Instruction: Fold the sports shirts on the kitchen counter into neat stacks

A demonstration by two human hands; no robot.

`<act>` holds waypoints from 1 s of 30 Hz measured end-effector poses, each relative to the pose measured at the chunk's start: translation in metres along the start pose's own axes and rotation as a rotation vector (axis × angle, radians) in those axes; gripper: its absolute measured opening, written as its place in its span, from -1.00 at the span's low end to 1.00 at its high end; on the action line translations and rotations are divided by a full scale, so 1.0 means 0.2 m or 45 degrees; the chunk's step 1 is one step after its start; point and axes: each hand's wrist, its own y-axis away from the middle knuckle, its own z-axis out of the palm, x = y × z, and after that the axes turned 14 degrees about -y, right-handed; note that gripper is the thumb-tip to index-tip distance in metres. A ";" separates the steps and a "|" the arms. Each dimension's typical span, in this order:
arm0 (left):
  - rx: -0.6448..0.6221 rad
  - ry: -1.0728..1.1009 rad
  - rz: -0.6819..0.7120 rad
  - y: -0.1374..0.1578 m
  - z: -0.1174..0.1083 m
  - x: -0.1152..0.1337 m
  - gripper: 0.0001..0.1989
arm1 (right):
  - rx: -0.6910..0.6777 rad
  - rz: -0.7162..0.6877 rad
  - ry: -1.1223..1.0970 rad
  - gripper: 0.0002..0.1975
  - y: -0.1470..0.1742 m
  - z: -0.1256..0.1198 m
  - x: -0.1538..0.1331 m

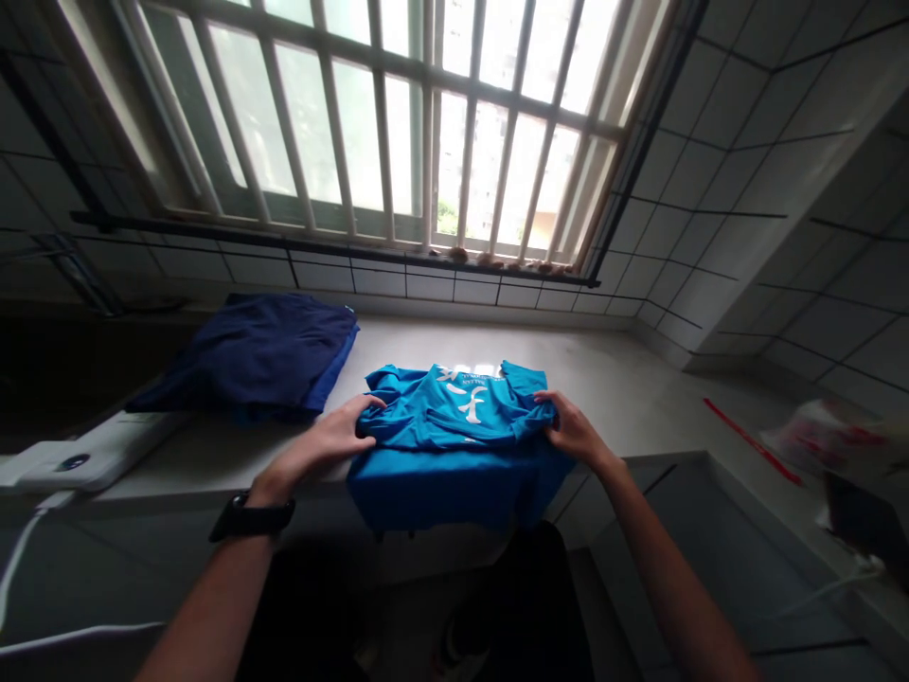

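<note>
A bright blue T-shirt (pixel 440 426) with white printed characters lies bunched on the pale countertop, its lower part hanging over the front edge. My left hand (pixel 339 431), with a dark watch on the wrist, grips the shirt's left side between thumb and fingers. On the opposite side, my right hand (pixel 572 428) pinches the shirt's right edge. Some fingertips of both hands are hidden in the fabric. Left of my left hand sits a pile of folded dark blue clothes (pixel 262 346).
A white power strip (pixel 106 450) with a cable lies at the counter's left front edge. On the right side of the countertop (pixel 603 369) are a red strip (pixel 753 440) and a blurred plastic bag (pixel 816 436). A barred window (pixel 426 142) rises behind the counter.
</note>
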 end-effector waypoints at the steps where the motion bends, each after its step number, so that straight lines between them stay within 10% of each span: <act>1: -0.011 0.006 0.011 0.00 0.00 0.01 -0.43 | 0.015 0.036 0.083 -0.38 0.00 0.00 0.01; 6: 0.015 -0.087 0.006 -0.02 -0.02 0.06 -0.65 | 0.049 0.264 0.411 -0.54 -0.02 0.02 0.01; 11: 0.335 -0.062 -0.122 0.01 -0.10 0.10 -0.68 | 0.281 -0.002 0.094 -0.92 -0.04 0.00 -0.05; 20: 0.750 -0.282 -0.473 -0.13 -0.56 0.15 -0.73 | 0.606 0.013 -0.131 -0.79 -0.36 -0.37 -0.20; 25: 0.474 -0.289 -0.598 -0.34 -0.62 0.08 -0.74 | 0.301 0.212 0.185 -0.83 -0.56 -0.45 -0.17; 30: 0.415 -0.505 -0.505 -0.48 -0.41 0.06 -0.62 | 0.442 0.300 0.536 -0.46 -0.57 -0.19 -0.18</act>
